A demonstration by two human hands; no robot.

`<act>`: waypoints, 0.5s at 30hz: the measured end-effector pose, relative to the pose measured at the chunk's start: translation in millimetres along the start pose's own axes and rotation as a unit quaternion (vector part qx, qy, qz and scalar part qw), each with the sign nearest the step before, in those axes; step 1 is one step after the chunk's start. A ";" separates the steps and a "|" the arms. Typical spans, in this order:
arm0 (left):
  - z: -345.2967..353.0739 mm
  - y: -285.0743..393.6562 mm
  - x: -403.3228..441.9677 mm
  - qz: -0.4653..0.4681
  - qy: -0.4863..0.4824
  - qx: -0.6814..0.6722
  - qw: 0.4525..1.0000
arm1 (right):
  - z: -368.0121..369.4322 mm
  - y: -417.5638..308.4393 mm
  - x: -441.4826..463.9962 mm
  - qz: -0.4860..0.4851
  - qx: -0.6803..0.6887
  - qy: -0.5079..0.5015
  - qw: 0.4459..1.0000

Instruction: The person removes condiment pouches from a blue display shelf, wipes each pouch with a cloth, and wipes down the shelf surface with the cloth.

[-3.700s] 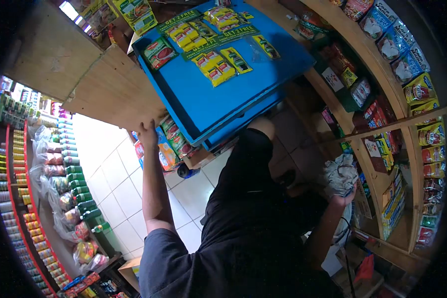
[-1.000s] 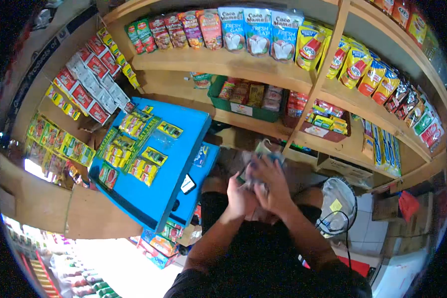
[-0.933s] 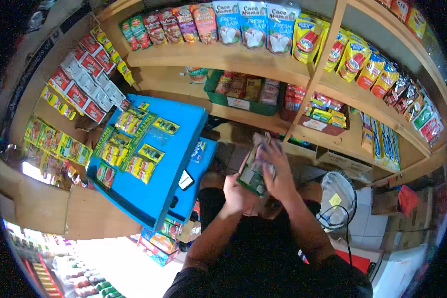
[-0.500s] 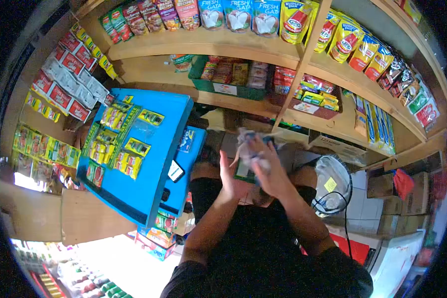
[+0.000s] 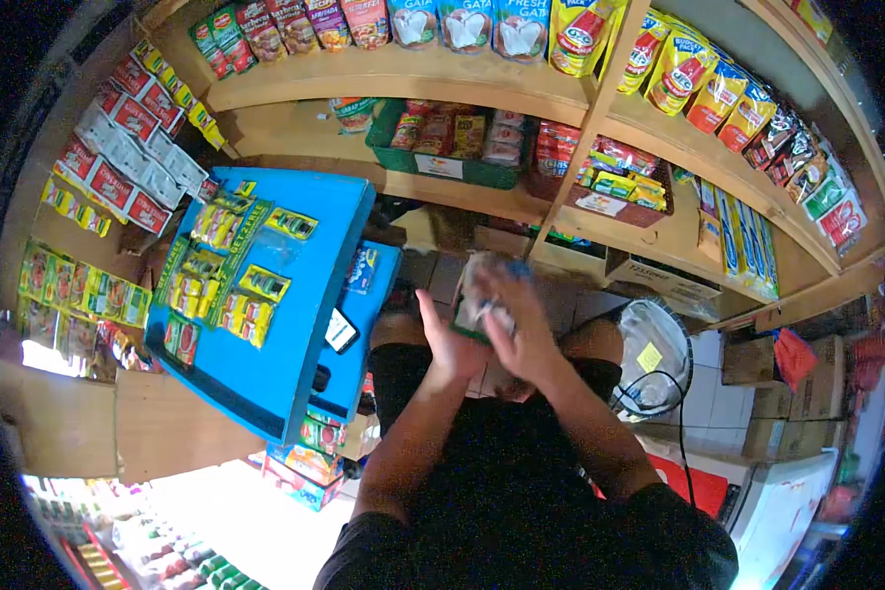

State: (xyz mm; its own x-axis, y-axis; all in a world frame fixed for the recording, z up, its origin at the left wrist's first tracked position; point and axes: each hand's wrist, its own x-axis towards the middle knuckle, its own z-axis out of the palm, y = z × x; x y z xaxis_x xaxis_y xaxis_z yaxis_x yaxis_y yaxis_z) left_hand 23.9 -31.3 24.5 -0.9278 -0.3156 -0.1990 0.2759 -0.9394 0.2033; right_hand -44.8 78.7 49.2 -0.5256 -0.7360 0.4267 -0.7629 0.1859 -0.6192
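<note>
My right hand [image 5: 523,320] is closed on a crumpled greyish cloth [image 5: 484,280], smeared by motion. My left hand [image 5: 450,344] faces it, palm up, with the thumb stretched away to the left. A flat item with a dark green edge [image 5: 470,331] lies between the two hands, against the left hand's fingers; its kind cannot be made out. The left fingers are mostly hidden behind it. Both hands are over my lap, in front of the lower shelf.
A blue slanted stand [image 5: 265,364] with yellow sachets [image 5: 246,317] is on the left, a phone [image 5: 340,330] on its lower ledge. Wooden shelves [image 5: 393,90] with pouches curve ahead. A lined bin [image 5: 649,344] and black cord [image 5: 686,433] are at right.
The cloth and right hand have shifted slightly left and down, closer to the left hand. More of the green-edged item shows now. The whole view has moved slightly.
</note>
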 end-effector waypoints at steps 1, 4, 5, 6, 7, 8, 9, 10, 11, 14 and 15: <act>-12.9 6.1 0.8 -0.018 -0.022 0.057 0.998 | -1.6 -13.1 -3.9 -0.023 -0.018 -0.041 0.999; -21.2 11.8 9.6 0.015 0.018 0.096 0.995 | -6.4 -28.5 -9.7 -0.070 -0.064 -0.108 0.990; -18.9 7.7 8.0 0.018 0.042 0.081 0.996 | -8.4 -20.9 -7.4 -0.070 -0.074 -0.090 0.991; 0.7 10.1 0.3 0.021 0.036 0.069 0.997 | -9.6 -13.2 -8.2 -0.067 -0.083 -0.074 0.992; 19.4 12.7 -6.2 0.024 0.029 0.057 0.998 | -8.2 -2.3 -11.0 -0.045 -0.080 -0.045 0.995; 28.6 14.7 -7.2 0.029 0.020 0.045 0.998 | -5.4 13.8 -13.1 -0.026 -0.079 -0.015 0.996; 27.1 17.0 -6.2 0.020 -0.024 0.019 0.999 | -3.4 29.1 -16.7 -0.008 -0.078 0.014 0.997; 22.8 17.6 -5.9 0.015 -0.013 0.018 1.000 | -2.5 44.4 -23.2 0.091 -0.005 0.004 0.996; 16.9 18.4 -4.3 0.011 -0.002 0.018 1.000 | -1.8 59.4 -29.1 0.188 0.069 -0.006 0.980; -0.1 18.1 4.0 0.026 -0.009 0.020 0.999 | -0.1 54.7 -22.9 0.329 0.277 0.090 0.898; -2.8 15.9 5.8 0.032 -0.017 0.021 0.999 | 0.4 44.1 -21.9 0.311 0.283 0.109 0.901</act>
State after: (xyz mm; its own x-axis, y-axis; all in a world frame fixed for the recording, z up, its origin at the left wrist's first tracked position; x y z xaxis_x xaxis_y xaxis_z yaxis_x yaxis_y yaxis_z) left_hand 23.6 -48.3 23.9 -0.9168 -0.3697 -0.1513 0.3250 -0.9106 0.2553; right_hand -66.8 102.8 12.3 -0.8935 -0.4475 -0.0381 -0.0135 0.1116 -0.9937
